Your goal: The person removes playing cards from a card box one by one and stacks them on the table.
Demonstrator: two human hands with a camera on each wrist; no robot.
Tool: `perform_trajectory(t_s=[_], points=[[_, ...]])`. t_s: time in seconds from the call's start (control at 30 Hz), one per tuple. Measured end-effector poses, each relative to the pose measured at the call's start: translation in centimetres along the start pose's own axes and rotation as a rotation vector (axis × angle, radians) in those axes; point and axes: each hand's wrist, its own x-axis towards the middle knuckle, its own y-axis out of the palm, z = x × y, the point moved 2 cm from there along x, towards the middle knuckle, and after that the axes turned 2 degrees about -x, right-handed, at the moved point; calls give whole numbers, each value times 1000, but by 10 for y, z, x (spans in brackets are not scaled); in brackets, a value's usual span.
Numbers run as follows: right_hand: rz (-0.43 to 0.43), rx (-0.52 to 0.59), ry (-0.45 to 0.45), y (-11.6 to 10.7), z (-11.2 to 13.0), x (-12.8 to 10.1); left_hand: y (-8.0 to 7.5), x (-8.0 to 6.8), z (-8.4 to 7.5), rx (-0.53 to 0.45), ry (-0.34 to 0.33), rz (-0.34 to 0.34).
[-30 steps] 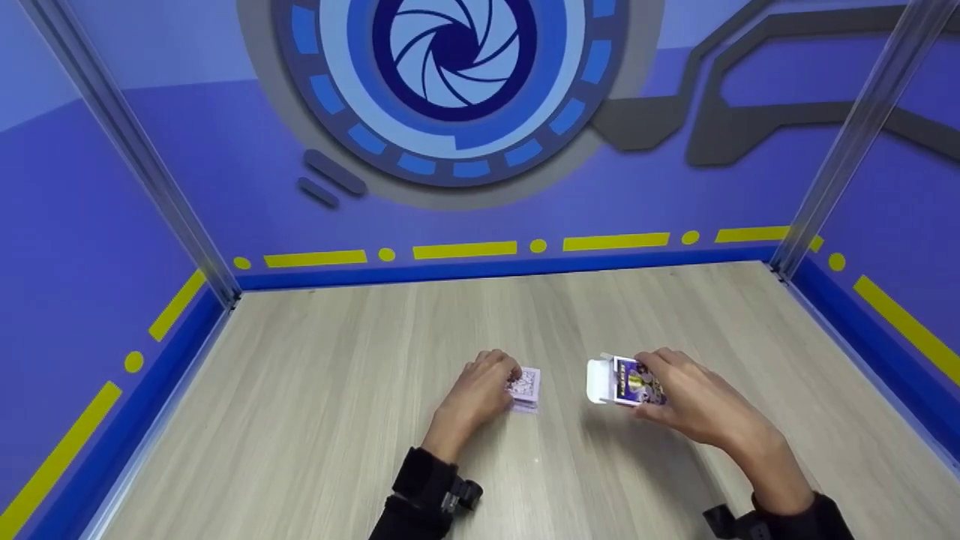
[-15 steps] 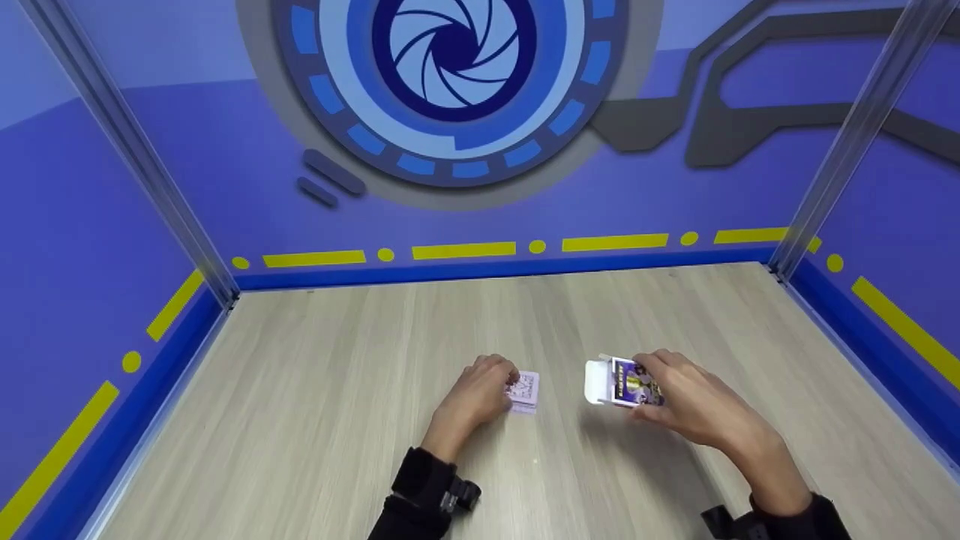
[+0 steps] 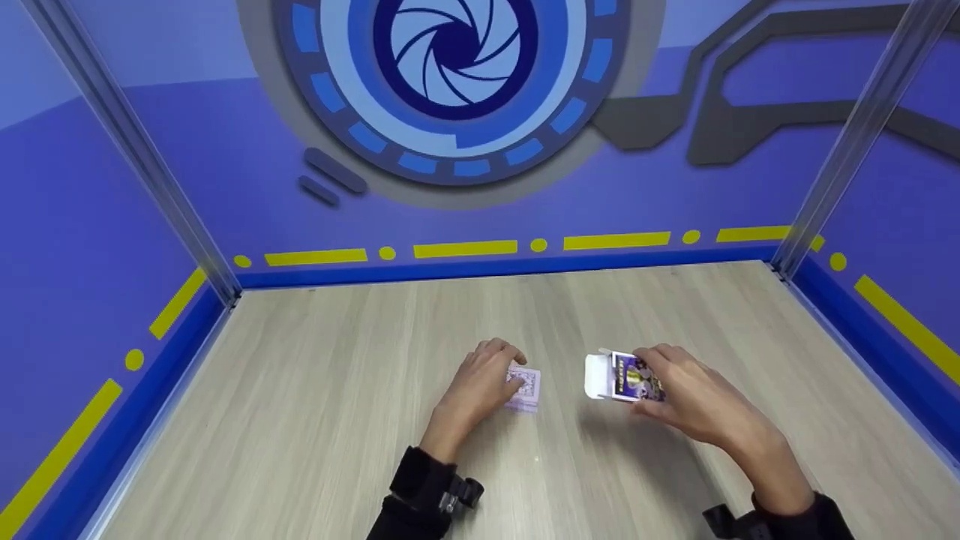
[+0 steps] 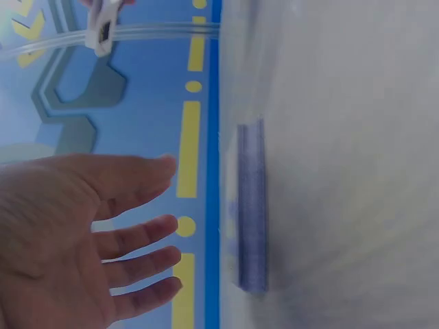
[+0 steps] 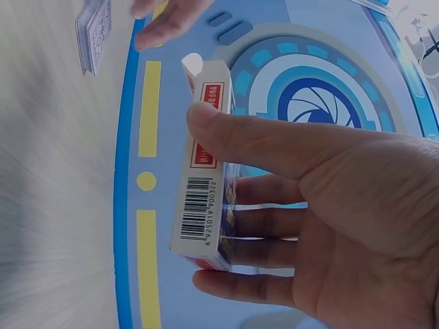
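Note:
A deck of playing cards (image 3: 528, 385) with patterned backs lies stacked on the table. My left hand (image 3: 480, 381) is just above and left of it, and in the left wrist view its fingers (image 4: 140, 264) are spread, with a gap between them and the deck (image 4: 252, 205). Raised above the table to the right, my right hand (image 3: 694, 390) grips a card box (image 3: 634, 377), thumb on one narrow side and fingers on the other. The box has a purple picture front, and its white end flap (image 3: 598, 376) stands open towards the deck. A barcode shows on the box's side (image 5: 199, 205) in the right wrist view.
The wood-grain table (image 3: 337, 360) is enclosed by blue printed panels (image 3: 480, 217) at the back and both sides. Metal posts (image 3: 135, 157) stand at the two back corners.
My left hand has let go of the deck and lifted slightly, its fingers opening away from the cards. The right hand and the card box have hardly moved.

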Motion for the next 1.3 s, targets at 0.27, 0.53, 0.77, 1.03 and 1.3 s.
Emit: perform_trajectory(t_s=[0.27,0.53,0.77,1.03,1.3], points=[[-72,31,-14,-2,6,2,-21,-7,-42,-307,83,-234],[-120,40,-40,-4,14,4,-24,-17,-82,-643,107,-237],[-118,28,-54,-6,23,3,-17,-21,-88,-765,34,-161],[-122,21,-98,-7,28,3,-7,-18,-81,-773,-9,-99],[-113,8,-116,-9,32,1,-5,-18,-78,-816,-13,-23]])
